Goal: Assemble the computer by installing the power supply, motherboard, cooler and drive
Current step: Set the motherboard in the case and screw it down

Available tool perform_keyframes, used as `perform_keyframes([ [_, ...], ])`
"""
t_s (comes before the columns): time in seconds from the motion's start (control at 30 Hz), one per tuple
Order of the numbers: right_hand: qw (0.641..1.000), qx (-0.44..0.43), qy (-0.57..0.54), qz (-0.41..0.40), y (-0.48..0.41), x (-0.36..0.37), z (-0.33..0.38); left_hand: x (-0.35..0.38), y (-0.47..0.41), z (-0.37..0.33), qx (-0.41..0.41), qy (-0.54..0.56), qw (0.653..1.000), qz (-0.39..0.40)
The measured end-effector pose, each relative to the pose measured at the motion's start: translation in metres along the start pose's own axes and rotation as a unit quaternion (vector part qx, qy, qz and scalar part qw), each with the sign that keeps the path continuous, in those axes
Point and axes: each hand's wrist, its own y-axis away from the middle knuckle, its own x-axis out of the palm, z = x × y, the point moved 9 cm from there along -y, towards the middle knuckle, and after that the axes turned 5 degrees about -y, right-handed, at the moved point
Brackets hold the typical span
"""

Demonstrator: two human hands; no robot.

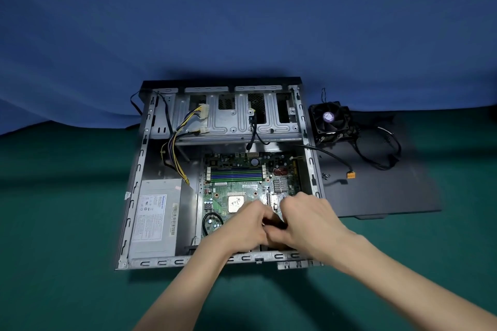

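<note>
**Motherboard (236,188) going in, cooler waiting**

It is lying in the case (150,142) beside the power supply (156,212). Both grips, left hand (242,228) and right hand (309,220), are curling round a dark part (274,223) at its near edge, maybe a plug. Next, the cooler (332,122), sitting on the side panel (376,190), is needing lifting past loose wires (177,147).

One computer case (134,196) lies open. Inside it are one power supply (158,212) at the near left corner and one motherboard (236,188) in the right half, bearing one square processor (236,203) and one finned heatsink (280,185). Two white connectors (205,111) hang on the wire bundle toward the case's far end. Two hands, left hand (247,225) and right hand (309,220), meet over the case's near right part. Outside the case's right wall lie one side panel (390,188), one cooler (332,122), one orange connector (350,175) and perhaps three or four screws (326,176), too tiny to count surely.
</note>
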Motion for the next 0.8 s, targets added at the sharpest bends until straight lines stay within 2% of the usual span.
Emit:
perform_keyframes([
  [0.13,0.998,-0.021,-0.045,0.026,0.003,0.007,0.003,-0.001,0.002,-0.001,0.001,0.025,1.0,0.004],
  [0.27,1.0,-0.001,0.006,-0.004,0.002,0.002,0.001,0.002,0.0,-0.003,0.002,0.002,1.0,0.013],
  [0.4,0.997,-0.012,-0.068,0.013,0.004,0.005,-0.003,0.001,0.003,-0.002,0.003,0.05,0.999,0.014],
  [0.57,0.999,0.002,-0.041,-0.033,0.0,-0.001,-0.002,-0.002,0.001,0.0,0.0,0.029,1.0,-0.001],
  [0.7,0.995,-0.033,-0.089,0.011,0.001,-0.001,0.001,-0.008,0.002,0.005,-0.003,0.064,0.998,-0.025],
  [0.8,0.997,-0.012,-0.071,0.0,0.0,-0.001,0.0,-0.003,0.0,0.0,0.014,0.053,0.998,-0.011],
])
